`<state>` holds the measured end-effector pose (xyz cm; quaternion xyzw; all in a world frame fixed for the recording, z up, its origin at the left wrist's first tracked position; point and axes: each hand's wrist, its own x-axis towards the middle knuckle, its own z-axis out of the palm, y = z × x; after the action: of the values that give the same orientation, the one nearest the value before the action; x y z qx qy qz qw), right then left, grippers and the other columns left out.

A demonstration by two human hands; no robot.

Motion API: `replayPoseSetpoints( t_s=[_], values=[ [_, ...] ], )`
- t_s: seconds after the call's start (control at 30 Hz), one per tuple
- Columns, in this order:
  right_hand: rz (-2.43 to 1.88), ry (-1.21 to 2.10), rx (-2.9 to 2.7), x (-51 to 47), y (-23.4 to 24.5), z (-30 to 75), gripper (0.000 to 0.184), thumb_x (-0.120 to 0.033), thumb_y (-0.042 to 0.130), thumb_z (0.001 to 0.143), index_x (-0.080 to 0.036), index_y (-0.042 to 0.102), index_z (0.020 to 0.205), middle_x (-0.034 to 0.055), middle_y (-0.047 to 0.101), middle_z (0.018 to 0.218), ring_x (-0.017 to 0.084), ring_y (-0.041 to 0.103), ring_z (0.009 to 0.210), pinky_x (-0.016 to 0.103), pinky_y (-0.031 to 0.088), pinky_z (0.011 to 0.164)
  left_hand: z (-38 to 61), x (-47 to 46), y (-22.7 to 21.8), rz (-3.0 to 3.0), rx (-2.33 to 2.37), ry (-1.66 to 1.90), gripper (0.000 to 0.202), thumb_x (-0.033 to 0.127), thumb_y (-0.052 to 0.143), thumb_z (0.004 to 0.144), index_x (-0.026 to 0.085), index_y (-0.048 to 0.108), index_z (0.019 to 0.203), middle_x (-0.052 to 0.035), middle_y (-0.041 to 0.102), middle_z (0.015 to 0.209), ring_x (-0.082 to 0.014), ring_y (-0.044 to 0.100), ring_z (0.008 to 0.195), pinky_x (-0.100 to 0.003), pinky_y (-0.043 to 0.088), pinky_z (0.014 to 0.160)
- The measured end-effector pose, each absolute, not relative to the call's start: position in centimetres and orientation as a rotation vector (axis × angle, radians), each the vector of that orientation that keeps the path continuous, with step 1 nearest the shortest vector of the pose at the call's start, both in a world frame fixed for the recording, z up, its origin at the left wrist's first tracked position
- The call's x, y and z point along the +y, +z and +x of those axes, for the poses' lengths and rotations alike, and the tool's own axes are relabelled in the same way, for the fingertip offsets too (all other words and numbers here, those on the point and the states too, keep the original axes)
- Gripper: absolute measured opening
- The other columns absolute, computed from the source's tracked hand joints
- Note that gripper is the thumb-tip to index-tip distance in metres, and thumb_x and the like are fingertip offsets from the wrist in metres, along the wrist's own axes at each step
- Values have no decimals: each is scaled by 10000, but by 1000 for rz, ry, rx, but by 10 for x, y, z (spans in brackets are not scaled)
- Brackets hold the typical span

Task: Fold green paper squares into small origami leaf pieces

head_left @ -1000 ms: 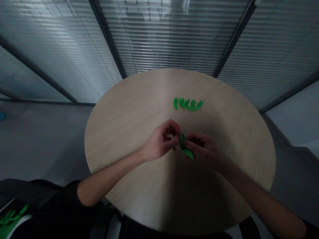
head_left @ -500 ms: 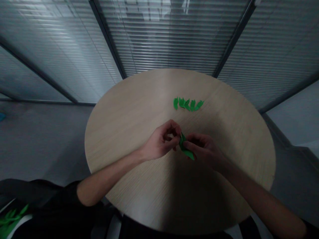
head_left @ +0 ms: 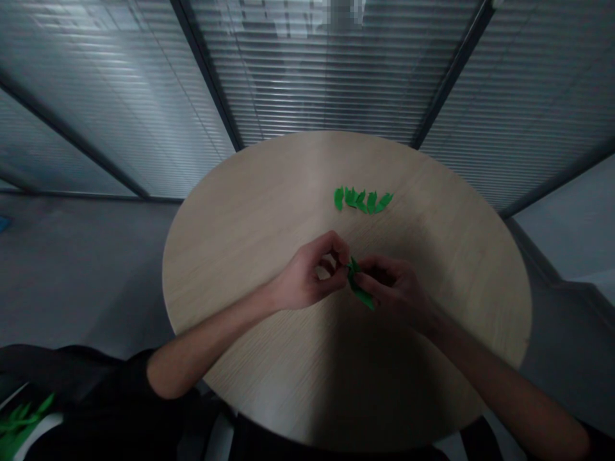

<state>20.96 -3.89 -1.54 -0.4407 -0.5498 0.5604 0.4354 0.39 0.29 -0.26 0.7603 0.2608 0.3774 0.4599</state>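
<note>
A small folded green paper piece (head_left: pixel 360 291) is held just above the middle of a round light wooden table (head_left: pixel 269 211). My left hand (head_left: pixel 310 275) pinches its upper tip with curled fingers. My right hand (head_left: pixel 394 288) grips the same piece from the right, its thumb lying along it. Most of the piece is hidden between the fingers.
A short row of several folded green paper pieces (head_left: pixel 362 200) lies on the table beyond my hands. More green pieces (head_left: pixel 22 416) rest at the lower left, off the table. Slatted blinds (head_left: pixel 331 70) stand close behind the table's far edge.
My left fingers have shifted slightly on the tip of the green piece. Both hands stay in the same place over the table.
</note>
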Motion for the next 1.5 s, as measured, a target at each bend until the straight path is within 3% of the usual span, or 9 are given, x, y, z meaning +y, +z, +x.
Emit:
replayPoseSetpoints(
  t_s=[0.67,1.27,1.5],
  values=[
    [-1109,1174,-1394,-40,-22,208,349,-535,829,819,-197,752,782,-5,633,637,110,566,561,216,490,507,4,4,-9,2059,604,1182,94,117,671,909,168,613,962,-48,660,959,-116,658,799,-217,602,670],
    [-1101,1238,-1406,-39,-21,210,269,-454,818,837,-194,754,824,-9,642,661,104,577,553,209,501,512,3,5,-6,2072,537,1076,137,71,670,867,171,612,940,-63,617,1056,-123,649,845,-228,606,669],
    [-1125,1124,-1464,-40,-22,210,274,-463,788,870,-201,737,809,-19,615,633,101,546,533,213,462,495,4,3,-4,2050,617,1072,76,105,650,889,158,639,942,-47,685,934,-119,677,780,-227,611,668]
  ],
)
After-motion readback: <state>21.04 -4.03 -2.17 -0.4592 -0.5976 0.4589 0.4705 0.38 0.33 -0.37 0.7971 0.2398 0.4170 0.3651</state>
